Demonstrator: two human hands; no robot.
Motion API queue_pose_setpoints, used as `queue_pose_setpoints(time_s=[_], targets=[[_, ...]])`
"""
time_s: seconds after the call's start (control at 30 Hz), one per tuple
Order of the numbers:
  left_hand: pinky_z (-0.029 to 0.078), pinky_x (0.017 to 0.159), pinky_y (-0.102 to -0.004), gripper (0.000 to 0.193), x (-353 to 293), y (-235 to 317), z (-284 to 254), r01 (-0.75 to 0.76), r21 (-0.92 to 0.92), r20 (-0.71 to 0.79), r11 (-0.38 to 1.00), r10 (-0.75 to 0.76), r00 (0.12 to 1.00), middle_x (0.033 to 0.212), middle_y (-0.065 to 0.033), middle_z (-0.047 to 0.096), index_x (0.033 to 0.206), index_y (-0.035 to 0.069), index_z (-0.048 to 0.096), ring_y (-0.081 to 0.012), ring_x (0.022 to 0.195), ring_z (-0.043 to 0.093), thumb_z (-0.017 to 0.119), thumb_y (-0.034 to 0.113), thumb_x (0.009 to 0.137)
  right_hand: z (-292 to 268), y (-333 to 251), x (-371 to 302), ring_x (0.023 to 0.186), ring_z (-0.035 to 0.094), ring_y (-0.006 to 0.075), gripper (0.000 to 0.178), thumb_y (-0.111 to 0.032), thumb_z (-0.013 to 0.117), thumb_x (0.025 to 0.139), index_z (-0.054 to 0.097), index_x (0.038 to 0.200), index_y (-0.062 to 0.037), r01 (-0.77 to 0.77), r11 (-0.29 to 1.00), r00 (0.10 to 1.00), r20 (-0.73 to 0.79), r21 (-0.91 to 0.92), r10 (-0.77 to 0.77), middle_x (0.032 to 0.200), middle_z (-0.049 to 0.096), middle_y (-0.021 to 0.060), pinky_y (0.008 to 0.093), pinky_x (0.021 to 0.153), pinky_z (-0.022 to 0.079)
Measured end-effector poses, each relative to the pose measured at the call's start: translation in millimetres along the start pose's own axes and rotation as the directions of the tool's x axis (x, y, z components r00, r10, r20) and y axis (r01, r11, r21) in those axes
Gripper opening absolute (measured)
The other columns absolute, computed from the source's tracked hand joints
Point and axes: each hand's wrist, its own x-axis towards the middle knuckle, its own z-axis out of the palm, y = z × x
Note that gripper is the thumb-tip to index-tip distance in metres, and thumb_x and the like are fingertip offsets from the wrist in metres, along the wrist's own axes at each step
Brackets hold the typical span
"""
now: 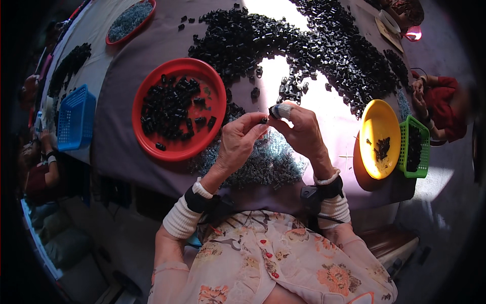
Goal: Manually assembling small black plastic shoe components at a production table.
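My two hands meet above the table, fingertips nearly touching. My left hand [239, 141] pinches a small black plastic part [264, 120] between thumb and forefinger. My right hand [302, 130] is closed close beside it, with a white and grey wrap on a finger; what its fingertips grip is too small to make out. Below both hands lies a heap of small silvery metal pieces [263, 164], seemingly springs. At the left, a round red tray [215, 86] holds many black plastic parts [167, 109]. A large pile of similar black parts [324, 45] spreads across the far table.
On the right stand a yellow plate [372, 116] with a few dark bits and a green basket [422, 152] of black pieces. A blue basket [76, 121] sits at the left, near another red tray [136, 35]. Other people sit at both sides, one in a red top [450, 109].
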Motion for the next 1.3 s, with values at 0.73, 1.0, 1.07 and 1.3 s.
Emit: queue_pose_setpoints(time_s=[0.73, 1.0, 1.07, 1.3], targets=[[0.048, 0.068, -0.0215, 0.018, -12, 3, -5, -0.157, 0.374, 0.046, 0.914, 0.151, 0.988, 0.085, -0.0057, 0.065, 0.100, -0.002, 0.063, -0.0079, 0.076, 0.060, 0.057, -0.001, 0.084, 5, 14, -7, 0.061, 0.061, 0.0238, 0.020, -0.012, 0.068, 0.075, 0.054, 0.084, -0.0004, -0.236, 0.958, 0.951, 0.241, 0.165, 0.193, 0.070, 0.061, 0.0128, 0.0316, 0.054, 0.046], [0.050, 0.070, -0.0238, 0.019, -7, 7, -26, 0.002, 0.031, -0.111, 1.000, 0.001, 0.994, 0.086, -0.0070, 0.065, 0.103, -0.002, 0.060, -0.0109, 0.076, 0.061, 0.056, 0.004, 0.086, 28, 40, 25, 0.051, 0.056, 0.0220, 0.009, -0.007, 0.057, 0.081, 0.056, 0.089, -0.0036, 0.035, 0.965, 0.985, 0.170, -0.260, 0.010, 0.064, 0.054, 0.0110, 0.0328, 0.047, 0.044], [0.050, 0.070, -0.0238, 0.019, -6, 10, -29, -0.011, 0.024, -0.109, 1.000, 0.013, 0.994, 0.086, -0.0073, 0.065, 0.103, -0.002, 0.060, -0.0111, 0.076, 0.061, 0.056, 0.004, 0.086, 39, 53, 31, 0.051, 0.053, 0.0209, 0.006, -0.008, 0.051, 0.083, 0.051, 0.087, -0.0036, -0.015, 0.978, 0.985, 0.167, -0.209, 0.051, 0.065, 0.052, 0.0106, 0.0308, 0.045, 0.041], [0.050, 0.067, -0.0219, 0.019, -5, 8, -38, -0.021, -0.053, -0.135, 0.998, 0.014, 0.991, 0.084, -0.0059, 0.065, 0.102, -0.002, 0.061, -0.0091, 0.073, 0.060, 0.057, 0.006, 0.085, 47, 67, 34, 0.062, 0.045, 0.0247, 0.009, -0.003, 0.052, 0.074, 0.048, 0.082, -0.0026, 0.264, 0.901, 0.959, 0.193, -0.343, -0.208, 0.072, 0.045, 0.0097, 0.0328, 0.054, 0.040]])
